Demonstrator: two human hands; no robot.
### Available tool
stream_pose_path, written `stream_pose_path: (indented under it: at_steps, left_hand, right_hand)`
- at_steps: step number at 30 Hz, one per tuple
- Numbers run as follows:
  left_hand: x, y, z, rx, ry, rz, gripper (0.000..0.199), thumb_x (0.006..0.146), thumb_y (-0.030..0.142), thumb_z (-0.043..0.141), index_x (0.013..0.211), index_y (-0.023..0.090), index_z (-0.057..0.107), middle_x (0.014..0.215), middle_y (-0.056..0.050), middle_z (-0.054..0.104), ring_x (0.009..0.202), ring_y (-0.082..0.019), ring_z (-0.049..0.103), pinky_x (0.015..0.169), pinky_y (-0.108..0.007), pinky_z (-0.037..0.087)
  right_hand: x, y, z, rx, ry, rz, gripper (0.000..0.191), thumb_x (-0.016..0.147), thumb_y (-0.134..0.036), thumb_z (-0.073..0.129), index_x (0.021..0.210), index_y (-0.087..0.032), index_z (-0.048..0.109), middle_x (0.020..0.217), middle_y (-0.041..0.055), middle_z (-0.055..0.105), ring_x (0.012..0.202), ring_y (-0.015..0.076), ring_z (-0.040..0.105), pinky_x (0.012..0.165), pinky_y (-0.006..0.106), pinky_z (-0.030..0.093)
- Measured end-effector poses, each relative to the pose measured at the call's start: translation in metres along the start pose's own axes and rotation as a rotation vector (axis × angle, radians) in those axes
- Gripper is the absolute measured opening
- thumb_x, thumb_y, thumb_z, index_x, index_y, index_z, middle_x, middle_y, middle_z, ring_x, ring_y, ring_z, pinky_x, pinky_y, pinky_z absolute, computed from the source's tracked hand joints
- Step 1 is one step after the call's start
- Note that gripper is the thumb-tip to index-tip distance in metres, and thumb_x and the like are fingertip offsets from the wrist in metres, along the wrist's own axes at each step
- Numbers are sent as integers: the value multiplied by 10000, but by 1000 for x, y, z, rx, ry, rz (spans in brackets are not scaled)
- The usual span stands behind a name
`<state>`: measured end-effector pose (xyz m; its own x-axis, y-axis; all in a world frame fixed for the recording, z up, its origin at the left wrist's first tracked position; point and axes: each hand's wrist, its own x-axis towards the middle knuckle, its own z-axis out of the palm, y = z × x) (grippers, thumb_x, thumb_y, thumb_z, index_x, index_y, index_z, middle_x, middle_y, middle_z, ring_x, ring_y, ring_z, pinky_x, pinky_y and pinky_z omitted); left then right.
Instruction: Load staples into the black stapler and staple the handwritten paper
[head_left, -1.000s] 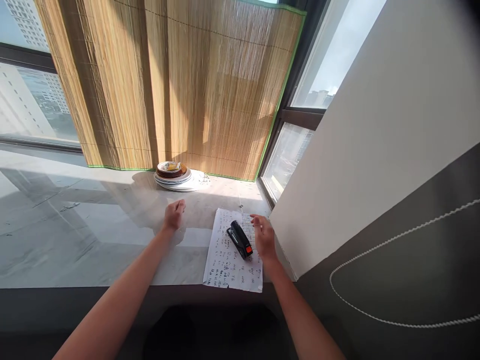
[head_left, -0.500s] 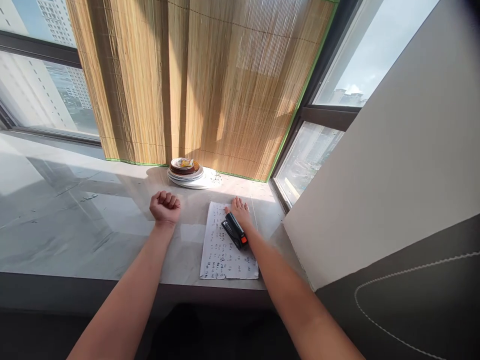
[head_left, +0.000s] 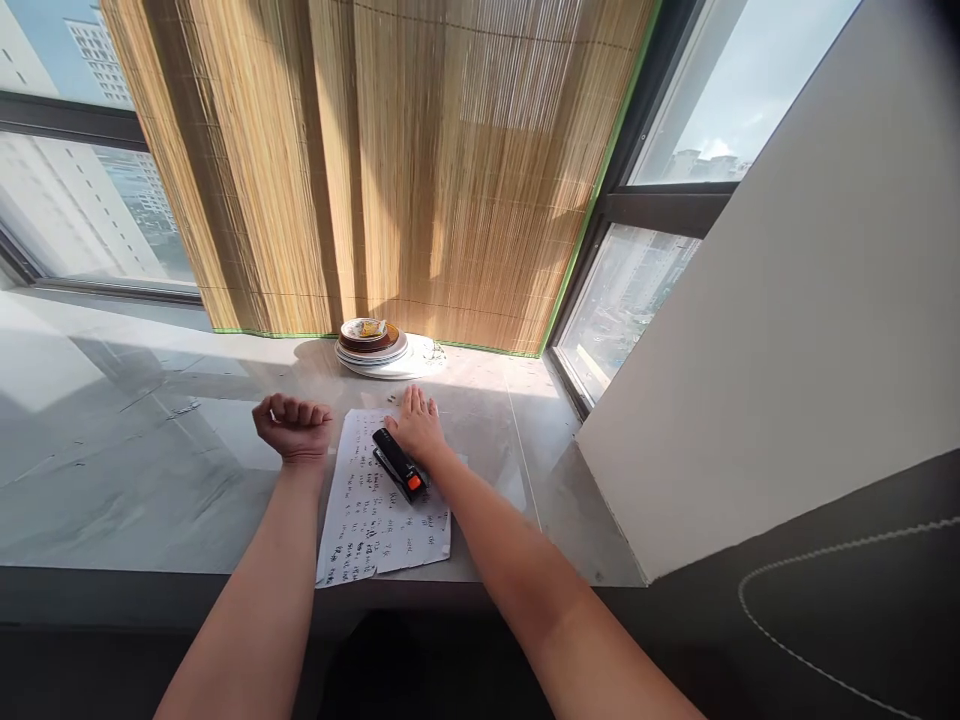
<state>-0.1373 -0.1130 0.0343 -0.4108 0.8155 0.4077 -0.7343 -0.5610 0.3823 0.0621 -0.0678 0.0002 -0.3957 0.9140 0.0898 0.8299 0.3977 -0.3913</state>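
Note:
My left hand [head_left: 293, 428] is curled into a fist, palm side up, just left of the paper's upper part; nothing shows in it. A sheet of white paper [head_left: 352, 520] covered in handwriting lies on the grey marble ledge [head_left: 187, 500], near its front edge. On the paper rests a black stapler [head_left: 397, 466] with an orange-red part at its near end. My right hand [head_left: 417, 425] lies flat with fingers stretched out at the paper's top right, beside the stapler's far end.
A stack of plates [head_left: 371, 350] with a small yellow packet on top stands at the back of the ledge. Behind it hangs a bamboo blind [head_left: 420, 180] between windows. A white wall [head_left: 750, 400] slants along the right, with a beaded cord [head_left: 765, 625] below.
The paper, with the stapler on it, has slid left along the ledge together with my right hand. My left fist has also shifted left.

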Motion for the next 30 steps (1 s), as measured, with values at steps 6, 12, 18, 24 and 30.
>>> stream_pose_path:
  at_steps: [6, 12, 18, 24, 30]
  left_hand:
    - [-1, -20, 13, 121, 25, -240, 509, 929, 344, 535, 601, 203, 173, 534, 75, 70, 448, -91, 57, 408, -257, 164]
    - [-13, -65, 26, 670, -249, -433, 490, 912, 396, 602, 575, 217, 295, 542, 69, 202, 452, -82, 181, 445, -259, 146]
    - [-21, -93, 22, 1558, -768, -159, 288, 970, 430, 538, 847, 211, 677, 748, -15, 559, 731, -183, 517, 711, -299, 416]
    - [-20, -100, 16, 1871, -989, -160, 366, 945, 516, 611, 1241, 330, 719, 1094, -65, 607, 1092, -280, 593, 944, -398, 440]
    - [-20, -100, 14, 1897, -981, -210, 388, 968, 547, 569, 1263, 333, 702, 1080, -61, 605, 1107, -288, 596, 956, -416, 424]
  right_hand:
    - [-41, 69, -32, -77, -38, 115, 801, 1067, -550, 221, 1653, -9, 142, 1734, 175, 58, 1625, 283, 25, 1300, 499, 6]
    - [-63, 116, -47, -157, -25, 166, 776, 1077, -546, 185, 1655, -27, 169, 1736, 142, 84, 1626, 269, 39, 1304, 490, 1]
    - [-58, 114, -43, -193, -2, 165, 767, 1072, -535, 186, 1655, -36, 188, 1731, 138, 102, 1626, 275, 43, 1307, 530, 40]
    - [-59, 110, -48, -176, 12, 122, 698, 1076, -453, 251, 1642, -44, 255, 1717, 164, 168, 1619, 289, 104, 1307, 535, 121]
    - [-97, 134, -73, -89, -113, -105, 665, 1084, -475, 312, 1643, -115, 296, 1723, 126, 180, 1613, 276, 146, 1322, 504, 136]
